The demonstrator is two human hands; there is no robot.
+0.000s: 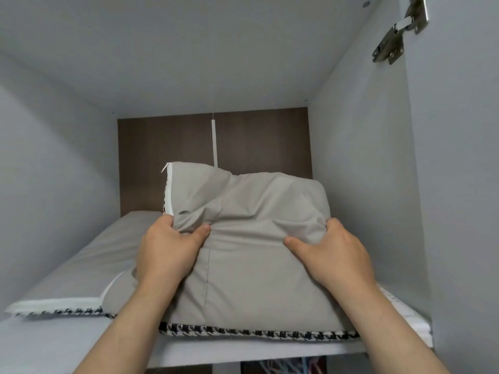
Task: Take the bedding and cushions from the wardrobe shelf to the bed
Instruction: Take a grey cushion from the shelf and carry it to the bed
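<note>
A beige cushion (251, 238) with a houndstooth-trimmed edge and a white zip strip sits on the white wardrobe shelf (54, 344), its far end raised. My left hand (168, 247) grips a fold of its fabric on the left side, thumb on top and fingers tucked under. On the right side my right hand (330, 252) grips the cushion the same way. Flat beige bedding (89, 265) with white and houndstooth trim lies on the shelf to the left, partly under the cushion.
The compartment has white side walls, a white ceiling and a brown back panel (167, 147) with a white strip down its middle. A metal door hinge (397, 31) sits at the upper right. Below the shelf edge, coloured items (286, 367) show dimly.
</note>
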